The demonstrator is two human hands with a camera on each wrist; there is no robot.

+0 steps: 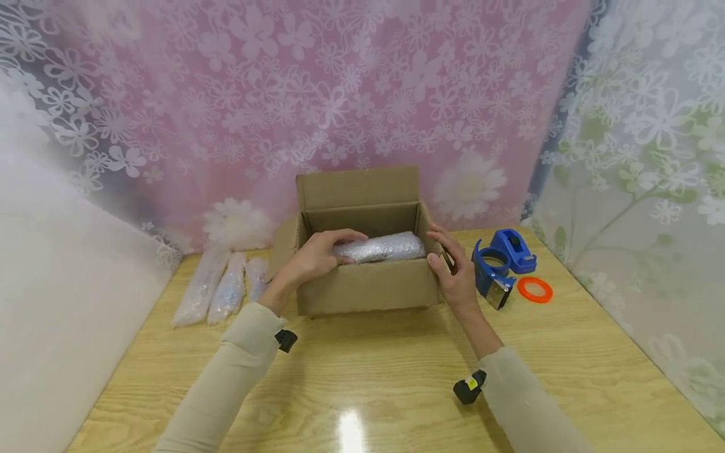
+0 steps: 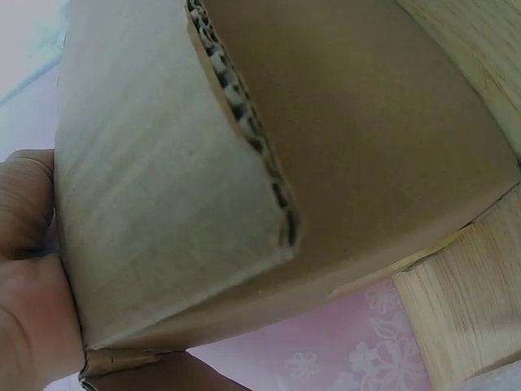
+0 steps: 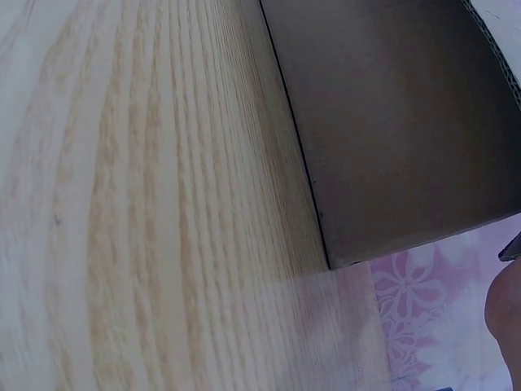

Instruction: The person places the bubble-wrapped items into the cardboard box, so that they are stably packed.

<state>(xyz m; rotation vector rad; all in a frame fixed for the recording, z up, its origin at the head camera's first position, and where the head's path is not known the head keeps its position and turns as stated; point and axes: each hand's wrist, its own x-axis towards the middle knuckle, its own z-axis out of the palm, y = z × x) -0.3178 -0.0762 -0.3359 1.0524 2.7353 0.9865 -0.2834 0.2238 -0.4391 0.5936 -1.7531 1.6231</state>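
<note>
An open cardboard box (image 1: 368, 289) stands on the wooden table, its back flap (image 1: 359, 189) upright. Inside lies a long bubble-wrapped item (image 1: 387, 247), near the front wall. My left hand (image 1: 320, 251) reaches over the front left corner and holds the item's left end between thumb and fingers. At the right wall, my right hand (image 1: 455, 277) grips the box by its front right corner, thumb at the front edge. In the left wrist view, a box flap (image 2: 163, 204) hides most of the left hand (image 2: 32, 301). Only a little of the right hand (image 3: 506, 318) shows in its own wrist view.
Several bubble-wrapped packs (image 1: 201, 286) lie left of the box. To the right stand a blue handheld tape dispenser (image 1: 493, 274) and a blue desktop tape dispenser (image 1: 514, 250), with an orange ring (image 1: 535, 289) beside them. A flowered curtain (image 1: 351, 94) hangs behind the table.
</note>
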